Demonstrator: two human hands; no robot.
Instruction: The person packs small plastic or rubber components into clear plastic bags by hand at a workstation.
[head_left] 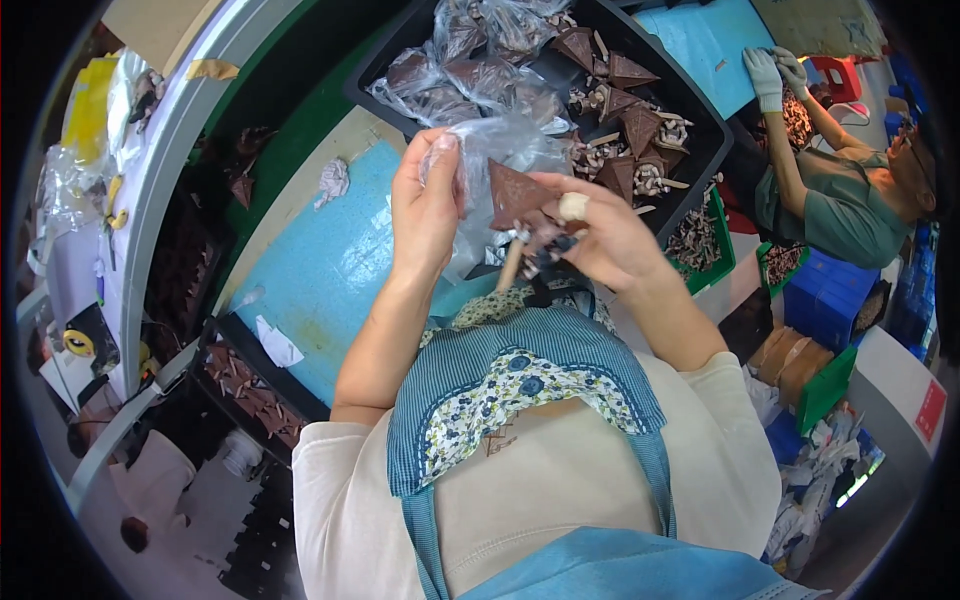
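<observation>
My left hand (428,195) is closed on the edge of a clear plastic bag (478,150), thumb up. The bag hangs beside and behind a brown pyramid-shaped piece (516,192). My right hand (612,238) grips that piece by its right side, with a cream cover on one finger. Below the piece, a pale wooden stick (510,266) and small dark and pinkish parts, blurred, hang from the same hand. Beyond both hands stands a black tray (708,118), holding bagged brown pieces (440,90) on its left and loose brown pieces (640,128) with sticks on its right.
A blue mat (335,275) covers the table at left, with crumpled white scrap (333,180) on it. A dark crate (285,355) of brown pieces sits lower left. At right, a co-worker in white gloves (764,80) sits near green trays (715,250) and blue bins (825,290).
</observation>
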